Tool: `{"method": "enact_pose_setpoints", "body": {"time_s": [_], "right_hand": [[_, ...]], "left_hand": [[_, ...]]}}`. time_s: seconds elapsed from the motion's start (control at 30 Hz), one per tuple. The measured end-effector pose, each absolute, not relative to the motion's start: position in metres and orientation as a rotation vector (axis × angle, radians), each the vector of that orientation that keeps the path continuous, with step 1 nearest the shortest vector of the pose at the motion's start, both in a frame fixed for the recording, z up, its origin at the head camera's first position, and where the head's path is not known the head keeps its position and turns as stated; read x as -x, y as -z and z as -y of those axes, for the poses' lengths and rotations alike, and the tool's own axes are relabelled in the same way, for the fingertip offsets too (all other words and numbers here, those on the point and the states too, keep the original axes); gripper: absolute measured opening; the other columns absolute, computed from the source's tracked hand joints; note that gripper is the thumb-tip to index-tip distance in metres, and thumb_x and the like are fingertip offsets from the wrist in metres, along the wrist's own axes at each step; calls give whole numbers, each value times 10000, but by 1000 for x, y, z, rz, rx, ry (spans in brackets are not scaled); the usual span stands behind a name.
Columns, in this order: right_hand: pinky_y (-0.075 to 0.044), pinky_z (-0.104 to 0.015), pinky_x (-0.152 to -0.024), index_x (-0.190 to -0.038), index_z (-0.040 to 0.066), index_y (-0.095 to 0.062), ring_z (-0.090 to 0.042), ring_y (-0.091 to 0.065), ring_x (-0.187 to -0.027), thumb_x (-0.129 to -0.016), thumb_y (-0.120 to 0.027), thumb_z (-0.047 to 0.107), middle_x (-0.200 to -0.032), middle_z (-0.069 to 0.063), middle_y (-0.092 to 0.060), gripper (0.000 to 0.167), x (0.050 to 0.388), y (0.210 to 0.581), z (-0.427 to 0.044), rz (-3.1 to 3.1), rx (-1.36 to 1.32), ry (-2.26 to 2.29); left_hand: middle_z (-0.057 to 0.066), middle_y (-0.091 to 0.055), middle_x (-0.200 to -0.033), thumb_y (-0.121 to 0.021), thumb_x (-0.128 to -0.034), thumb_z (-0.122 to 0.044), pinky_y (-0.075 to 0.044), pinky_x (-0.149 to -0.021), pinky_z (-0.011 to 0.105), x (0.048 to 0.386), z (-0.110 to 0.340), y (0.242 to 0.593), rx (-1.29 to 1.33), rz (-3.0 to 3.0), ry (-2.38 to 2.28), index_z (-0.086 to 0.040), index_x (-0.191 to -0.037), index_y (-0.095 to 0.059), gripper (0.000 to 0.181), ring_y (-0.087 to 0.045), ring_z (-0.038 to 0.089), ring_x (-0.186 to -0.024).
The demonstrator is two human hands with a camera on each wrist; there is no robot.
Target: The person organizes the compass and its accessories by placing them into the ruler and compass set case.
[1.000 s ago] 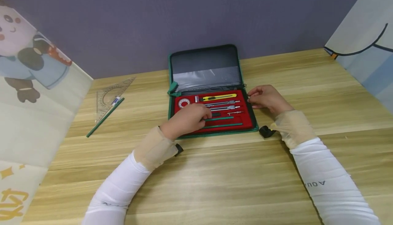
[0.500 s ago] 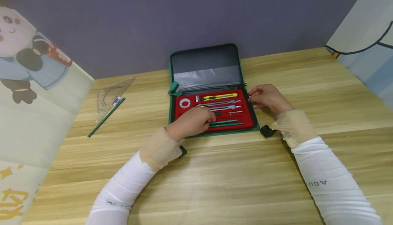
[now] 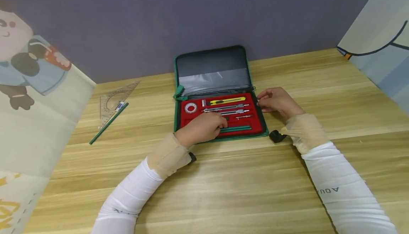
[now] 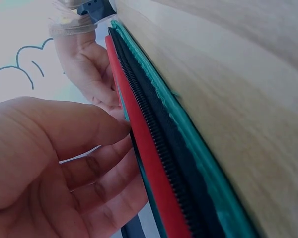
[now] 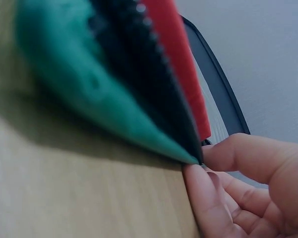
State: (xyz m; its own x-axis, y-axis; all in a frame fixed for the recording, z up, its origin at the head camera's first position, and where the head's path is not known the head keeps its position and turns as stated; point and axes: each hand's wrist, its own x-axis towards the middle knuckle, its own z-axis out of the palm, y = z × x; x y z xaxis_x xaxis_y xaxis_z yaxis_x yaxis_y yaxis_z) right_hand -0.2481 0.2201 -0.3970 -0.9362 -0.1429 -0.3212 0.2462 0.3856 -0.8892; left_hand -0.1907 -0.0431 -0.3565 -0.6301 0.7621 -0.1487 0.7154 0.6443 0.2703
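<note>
A green zip case [image 3: 175, 115] lies open, its red tray [image 3: 255, 118] holding drawing tools. Two green pencils [image 3: 236, 129] lie side by side in the tray's near slot. Over their left ends is my left hand [image 3: 202, 127], its thumb and fingers pinching one pencil; the fingertips are partly hidden in the head view. In the left wrist view, the left thumb [image 4: 97, 124] meets the green strip at the tray's edge. My right hand [image 3: 276, 102] pinches the right edge of the case between thumb and finger, clearly seen in the right wrist view.
The tray also holds a yellow utility knife [image 3: 227, 101], metal compasses [image 3: 234, 112] and a white ring-shaped piece [image 3: 190, 108]. Left of the case lie a clear set square [image 3: 107, 104] and another green pencil [image 3: 108, 124]. A dark wall [image 3: 127, 31] stands behind the table.
My left hand has moved slightly right and toward the near edge of the case. The upper pencil has shifted down beside the other one. My right hand has stayed at the case's edge.
</note>
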Motion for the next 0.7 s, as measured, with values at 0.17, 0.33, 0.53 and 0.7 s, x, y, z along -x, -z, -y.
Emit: {"method": "enact_pose_setpoints", "body": {"time_s": [0.17, 0.33, 0.53, 0.7], "right_hand": [[-563, -218, -617, -1190, -106, -484, -63, -584, -660, -881, -585, 20, -876, -53, -538, 349, 248, 395, -219, -2313, -101, 1581], [-562, -215, -617, -1193, -108, -479, -58, -585, -662, -883, -578, 19, -871, -46, -543, 350, 248, 395, -220, -2310, -101, 1585], [-561, -214, -636, -1199, -98, -479, -58, -587, -677, -887, -583, 32, -890, -50, -546, 354, 247, 397, -219, -2306, -103, 1573], [-556, -204, -629, -1219, -108, -468, -48, -585, -672, -885, -588, 32, -893, -39, -550, 382, 247, 397, -218, -2296, -91, 1585]], "left_hand": [[57, -660, -1126, -532, -883, 28, -496, -902, 286, 190, 44, 357, -1193, -2625, -276, -58, -1086, -689, 271, -602, 174, -1038], [63, -659, -1127, -543, -883, 16, -496, -904, 294, 190, 44, 357, -1186, -2627, -285, -53, -1086, -687, 259, -603, 181, -1035], [56, -658, -1136, -534, -891, 5, -490, -914, 292, 190, 45, 356, -1164, -2620, -282, -59, -1098, -685, 264, -600, 176, -1046], [53, -650, -1158, -536, -895, -5, -493, -910, 282, 190, 46, 355, -1146, -2612, -278, -61, -1115, -681, 269, -596, 170, -1056]]}}
